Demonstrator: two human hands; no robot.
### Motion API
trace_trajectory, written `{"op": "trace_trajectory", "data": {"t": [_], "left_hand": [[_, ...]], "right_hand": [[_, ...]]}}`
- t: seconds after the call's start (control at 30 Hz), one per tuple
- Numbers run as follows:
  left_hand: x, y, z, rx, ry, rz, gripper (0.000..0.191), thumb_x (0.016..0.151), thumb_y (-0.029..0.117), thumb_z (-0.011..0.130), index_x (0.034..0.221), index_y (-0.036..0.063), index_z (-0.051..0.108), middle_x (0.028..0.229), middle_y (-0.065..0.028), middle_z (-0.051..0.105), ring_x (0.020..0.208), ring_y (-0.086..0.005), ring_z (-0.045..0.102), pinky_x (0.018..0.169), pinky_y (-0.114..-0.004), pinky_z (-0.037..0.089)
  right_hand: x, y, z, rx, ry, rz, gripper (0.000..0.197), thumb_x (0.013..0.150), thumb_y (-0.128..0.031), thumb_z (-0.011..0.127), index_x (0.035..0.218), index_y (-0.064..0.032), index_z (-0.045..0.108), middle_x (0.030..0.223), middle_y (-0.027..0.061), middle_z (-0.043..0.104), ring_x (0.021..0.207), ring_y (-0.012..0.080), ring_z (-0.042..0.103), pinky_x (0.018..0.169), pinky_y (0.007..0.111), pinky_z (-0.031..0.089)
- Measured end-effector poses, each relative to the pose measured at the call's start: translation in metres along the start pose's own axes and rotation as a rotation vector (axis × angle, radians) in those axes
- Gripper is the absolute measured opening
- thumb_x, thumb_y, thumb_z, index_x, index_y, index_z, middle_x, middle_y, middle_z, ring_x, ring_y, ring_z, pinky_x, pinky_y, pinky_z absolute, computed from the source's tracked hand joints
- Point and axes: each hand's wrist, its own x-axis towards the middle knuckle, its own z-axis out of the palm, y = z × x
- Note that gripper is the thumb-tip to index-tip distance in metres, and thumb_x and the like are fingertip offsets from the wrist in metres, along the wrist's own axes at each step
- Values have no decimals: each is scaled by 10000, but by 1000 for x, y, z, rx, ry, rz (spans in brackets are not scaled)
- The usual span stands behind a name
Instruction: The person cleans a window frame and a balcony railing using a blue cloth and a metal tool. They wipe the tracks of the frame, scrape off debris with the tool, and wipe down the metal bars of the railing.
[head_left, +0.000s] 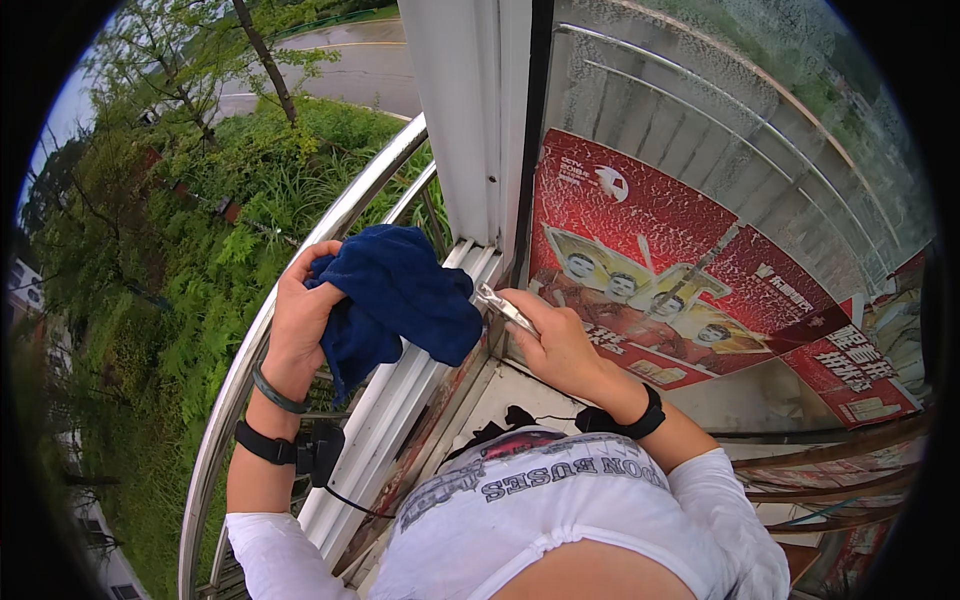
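Note:
My left hand (300, 322) grips a crumpled dark blue cloth (401, 292) between thumb and fingers, above the white sliding-window track (390, 409). Just right of the cloth, my right hand (562, 341) is closed around a shiny, silvery handle (508, 309) of some tool. One end of that handle points at the cloth's right edge. Whether the tool continues under the cloth is hidden.
A curved metal railing (240, 360) runs outside the window, with green shrubs beyond. A white window post (472, 127) rises ahead. To the right, red posters (637, 247) cover part of a wet glass pane (675, 97). A cable (360, 508) hangs from my left wrist device.

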Motion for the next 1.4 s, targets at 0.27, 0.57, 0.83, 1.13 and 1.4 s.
{"op": "trace_trajectory", "data": {"t": [0.27,0.57,0.83,1.13,1.4], "left_hand": [[4,-20,31,290,-22,68,261,782,68,646,1028,8,583,845,6,589,732,-60,540,678,-200,460],[37,-31,72,775,-310,452,493,656,133,605,1135,25,559,1054,-160,568,993,-318,563,910,-364,434],[66,-51,103,1068,-41,538,344,634,149,724,915,17,576,880,-137,605,840,-325,593,741,-376,471],[65,-54,118,1277,-29,589,275,607,151,728,750,8,542,773,-153,570,758,-357,565,685,-433,454],[63,17,-23,1387,611,497,279,747,289,678,752,25,589,687,-148,609,610,-331,571,602,-394,460]], "right_hand": [[-13,14,0,117,109,124,339,827,-34,577,1163,-47,533,742,165,607,589,259,602,555,319,457],[-21,26,-2,114,114,199,342,824,-27,577,1162,-29,529,770,172,596,578,224,567,555,313,447],[-39,36,13,120,129,188,351,804,-18,573,1153,-41,533,756,201,591,602,341,587,541,356,446],[-33,33,24,195,73,167,374,802,-23,573,1170,-62,524,733,197,600,604,334,605,541,362,453],[-55,45,4,122,174,143,393,789,-29,599,1173,-87,536,731,169,605,587,309,605,534,350,455]]}}
